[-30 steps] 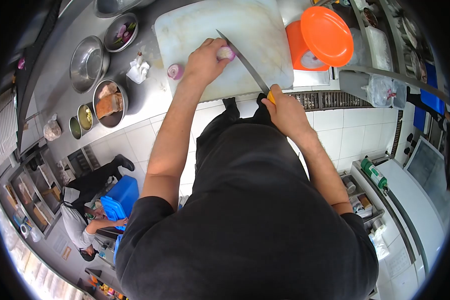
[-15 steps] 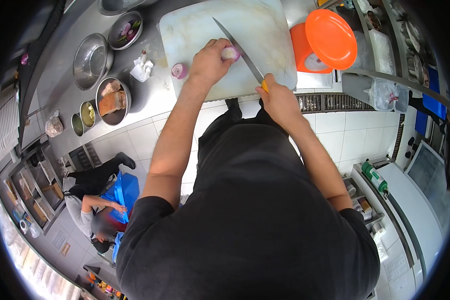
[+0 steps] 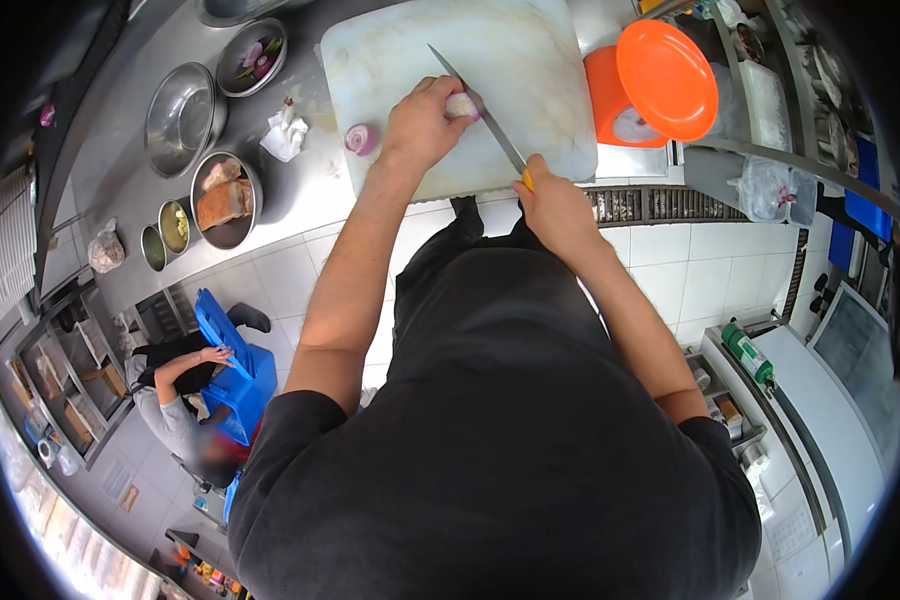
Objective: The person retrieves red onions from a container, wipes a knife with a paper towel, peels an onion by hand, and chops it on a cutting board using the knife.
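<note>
On the white cutting board (image 3: 530, 60), my left hand (image 3: 422, 122) is closed around a purple onion piece (image 3: 460, 107), its pale cut face showing. My right hand (image 3: 558, 205) grips the yellow handle of a kitchen knife (image 3: 497, 130). The blade slants up and to the left across the board, its side against or very close to the onion; actual contact I cannot tell. Another onion half (image 3: 360, 139) lies at the board's left edge, beside my left wrist, with its ringed face visible.
Left of the board are a crumpled tissue (image 3: 285, 135), an empty metal bowl (image 3: 180, 120), a bowl with onion pieces (image 3: 252, 58), and a bowl of meat (image 3: 226, 202). An orange container (image 3: 610, 95) with its lid stands at right. Behind, a person (image 3: 175, 395) handles a blue bin (image 3: 255, 390).
My hands, the onion and the knife hold nearly the same pose, the knife shifted slightly. Behind, the other person has raised the blue bin's lid.
</note>
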The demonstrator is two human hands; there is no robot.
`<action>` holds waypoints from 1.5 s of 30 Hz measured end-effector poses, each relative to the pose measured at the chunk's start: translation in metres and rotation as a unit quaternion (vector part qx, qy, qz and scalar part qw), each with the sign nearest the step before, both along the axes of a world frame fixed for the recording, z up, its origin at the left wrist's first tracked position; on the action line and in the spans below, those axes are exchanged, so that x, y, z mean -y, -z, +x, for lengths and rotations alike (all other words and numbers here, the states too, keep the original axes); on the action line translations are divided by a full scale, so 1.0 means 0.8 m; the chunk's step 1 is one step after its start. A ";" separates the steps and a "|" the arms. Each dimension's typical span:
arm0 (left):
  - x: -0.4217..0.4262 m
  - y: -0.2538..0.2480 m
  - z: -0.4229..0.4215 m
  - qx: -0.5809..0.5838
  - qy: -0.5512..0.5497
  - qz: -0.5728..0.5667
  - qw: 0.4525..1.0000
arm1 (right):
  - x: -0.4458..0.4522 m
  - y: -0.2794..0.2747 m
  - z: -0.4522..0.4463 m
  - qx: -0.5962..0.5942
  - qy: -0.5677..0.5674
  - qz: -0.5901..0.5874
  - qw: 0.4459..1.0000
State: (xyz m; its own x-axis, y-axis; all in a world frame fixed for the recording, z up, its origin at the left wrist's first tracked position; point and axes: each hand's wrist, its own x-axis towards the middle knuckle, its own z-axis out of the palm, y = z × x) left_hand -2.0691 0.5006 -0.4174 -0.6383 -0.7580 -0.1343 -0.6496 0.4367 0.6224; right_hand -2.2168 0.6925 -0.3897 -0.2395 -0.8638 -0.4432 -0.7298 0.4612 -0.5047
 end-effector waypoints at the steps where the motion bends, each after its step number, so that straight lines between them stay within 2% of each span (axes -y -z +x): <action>1: 0.000 0.000 0.000 0.004 0.003 -0.007 1.000 | 0.008 0.008 0.001 0.000 -0.001 -0.006 1.000; 4: -0.002 -0.001 0.001 0.009 -0.004 0.000 1.000 | 0.021 0.015 0.001 -0.002 -0.005 -0.012 1.000; 14: -0.004 0.006 0.002 -0.003 -0.034 -0.002 0.999 | -0.015 -0.055 -0.006 -0.023 -0.026 0.030 0.999; 18: -0.007 0.007 0.001 -0.013 -0.041 -0.001 0.999 | -0.015 -0.049 0.000 -0.031 -0.024 0.038 0.998; 21: -0.008 0.008 0.002 -0.021 -0.040 -0.012 0.999 | -0.001 -0.025 0.006 -0.035 -0.022 0.009 0.999; 26: -0.008 0.014 0.003 -0.037 -0.048 0.001 0.998 | 0.035 0.005 0.008 -0.027 -0.028 0.023 0.999; 32: -0.020 0.034 0.001 -0.079 -0.038 -0.077 0.993 | 0.036 0.015 0.006 -0.004 -0.019 0.022 1.000; 35: -0.021 0.034 0.001 -0.066 -0.051 -0.047 0.995 | 0.035 0.017 0.006 -0.007 -0.017 0.021 1.000; 41: -0.015 0.041 0.002 -0.077 -0.042 -0.062 0.994 | 0.033 0.023 0.005 0.008 -0.017 -0.006 1.000; 44: -0.013 0.043 0.002 -0.077 -0.060 0.002 0.995 | 0.035 0.028 0.005 0.014 -0.015 -0.019 1.000; 45: -0.014 0.045 0.002 -0.075 -0.058 -0.011 0.995 | 0.034 0.029 0.005 0.013 -0.015 -0.022 1.000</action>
State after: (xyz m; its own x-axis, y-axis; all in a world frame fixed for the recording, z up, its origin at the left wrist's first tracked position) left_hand -2.0678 0.5115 -0.4534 -0.5580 -0.8294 -0.0274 -0.5971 0.3783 0.7074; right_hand -2.2129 0.6655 -0.4130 -0.2019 -0.8891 -0.4107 -0.7291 0.4165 -0.5432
